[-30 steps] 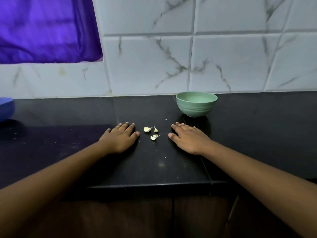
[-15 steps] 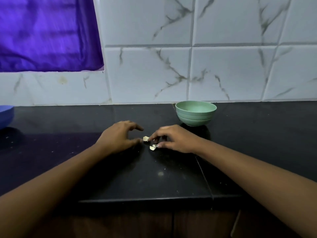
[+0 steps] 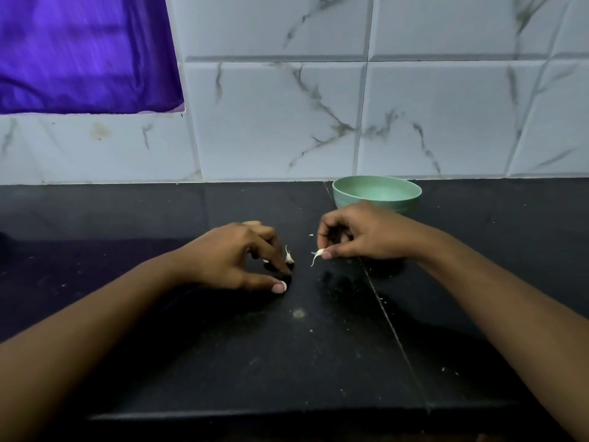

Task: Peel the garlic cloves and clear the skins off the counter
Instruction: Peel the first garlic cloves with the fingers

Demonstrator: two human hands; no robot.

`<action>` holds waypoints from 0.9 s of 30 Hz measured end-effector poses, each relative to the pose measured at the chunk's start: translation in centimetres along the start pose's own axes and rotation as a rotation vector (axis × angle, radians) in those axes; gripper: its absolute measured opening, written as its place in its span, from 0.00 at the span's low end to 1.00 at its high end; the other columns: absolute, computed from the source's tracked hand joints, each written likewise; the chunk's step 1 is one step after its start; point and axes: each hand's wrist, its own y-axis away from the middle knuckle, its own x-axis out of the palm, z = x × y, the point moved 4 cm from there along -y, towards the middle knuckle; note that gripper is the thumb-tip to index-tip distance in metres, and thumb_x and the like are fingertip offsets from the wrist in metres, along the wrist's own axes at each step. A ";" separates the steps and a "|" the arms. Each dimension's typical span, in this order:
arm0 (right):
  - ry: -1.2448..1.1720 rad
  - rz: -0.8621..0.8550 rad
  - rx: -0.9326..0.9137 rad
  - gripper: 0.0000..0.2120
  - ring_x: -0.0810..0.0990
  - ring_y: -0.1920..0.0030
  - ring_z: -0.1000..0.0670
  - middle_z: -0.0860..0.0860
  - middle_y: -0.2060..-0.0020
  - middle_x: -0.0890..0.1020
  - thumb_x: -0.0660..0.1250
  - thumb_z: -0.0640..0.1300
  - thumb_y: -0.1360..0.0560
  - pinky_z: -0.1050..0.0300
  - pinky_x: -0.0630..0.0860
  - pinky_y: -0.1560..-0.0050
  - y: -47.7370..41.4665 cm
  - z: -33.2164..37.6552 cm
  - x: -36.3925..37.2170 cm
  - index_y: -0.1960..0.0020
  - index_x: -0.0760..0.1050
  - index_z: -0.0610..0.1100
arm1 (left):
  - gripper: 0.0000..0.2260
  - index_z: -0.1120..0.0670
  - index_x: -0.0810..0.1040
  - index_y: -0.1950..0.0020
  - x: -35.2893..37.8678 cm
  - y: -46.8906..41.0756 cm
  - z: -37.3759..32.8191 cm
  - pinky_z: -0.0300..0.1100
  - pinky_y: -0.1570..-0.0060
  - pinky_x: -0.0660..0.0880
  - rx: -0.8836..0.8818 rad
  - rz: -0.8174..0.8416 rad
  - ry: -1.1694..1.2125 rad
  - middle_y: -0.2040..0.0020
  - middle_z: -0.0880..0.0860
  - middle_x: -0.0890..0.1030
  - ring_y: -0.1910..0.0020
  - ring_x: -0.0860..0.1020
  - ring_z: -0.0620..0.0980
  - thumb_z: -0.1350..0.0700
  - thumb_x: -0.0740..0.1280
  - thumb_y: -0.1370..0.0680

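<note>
My right hand (image 3: 363,234) pinches a small white garlic clove (image 3: 318,252) between thumb and fingertips, just above the black counter (image 3: 223,346); a thin tail hangs from the clove. My left hand (image 3: 229,256) is curled over a second clove, of which only a white sliver (image 3: 265,260) shows under the fingers; its thumb rests on the counter. A third clove (image 3: 289,257) stands beside the left index fingertip. A tiny skin flake (image 3: 311,234) lies between the hands. A pale green bowl (image 3: 342,202) stands just behind my right hand, and its inside looks bare.
A white marble-tiled wall (image 3: 318,122) rises behind the counter. Purple cloth (image 3: 79,52) hangs at the upper left. A seam (image 3: 387,314) crosses the counter diagonally under my right forearm. The counter's front edge (image 3: 255,413) runs near the bottom.
Both hands went from lying flat beside the cloves to closing on them. My right hand picked one clove up and drew it right; my left hand curled over another.
</note>
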 end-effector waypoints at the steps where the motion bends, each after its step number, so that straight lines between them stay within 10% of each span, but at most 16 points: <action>1: 0.018 0.016 0.007 0.06 0.75 0.71 0.65 0.59 0.67 0.79 0.74 0.42 0.29 0.72 0.67 0.67 -0.1 0.0 0.3 0.58 0.78 0.49 | 0.16 0.37 0.81 0.49 0.1 0.0 0.0 0.45 0.55 0.76 -0.009 -0.002 -0.004 0.52 0.37 0.77 0.51 0.75 0.39 0.33 0.66 0.31; 14: -0.246 0.044 0.167 0.08 0.75 0.70 0.59 0.48 0.63 0.80 0.70 0.35 0.27 0.65 0.74 0.73 -0.1 -2.4 0.8 0.57 0.76 0.47 | 0.10 0.41 0.82 0.59 -1.0 -2.1 0.1 0.42 0.64 0.71 -0.299 -0.311 0.039 0.63 0.40 0.77 0.66 0.75 0.42 0.37 0.70 0.31; 21: -0.298 -0.027 0.274 0.08 0.74 0.71 0.59 0.52 0.67 0.78 0.69 0.34 0.27 0.66 0.72 0.75 -0.4 -4.0 1.2 0.54 0.76 0.45 | 0.06 0.41 0.83 0.51 1.1 -7.4 0.8 0.40 0.58 0.70 -0.431 -0.031 -0.194 0.52 0.43 0.81 0.53 0.76 0.44 0.45 0.70 0.27; 27: 0.040 -0.314 0.095 0.05 0.73 0.70 0.63 0.57 0.67 0.76 0.71 0.42 0.28 0.68 0.68 0.64 -1.1 -1.4 0.9 0.52 0.81 0.47 | 0.10 0.47 0.82 0.44 -1.1 -5.3 2.6 0.36 0.52 0.68 -0.441 -0.073 0.080 0.49 0.45 0.83 0.59 0.74 0.38 0.53 0.70 0.25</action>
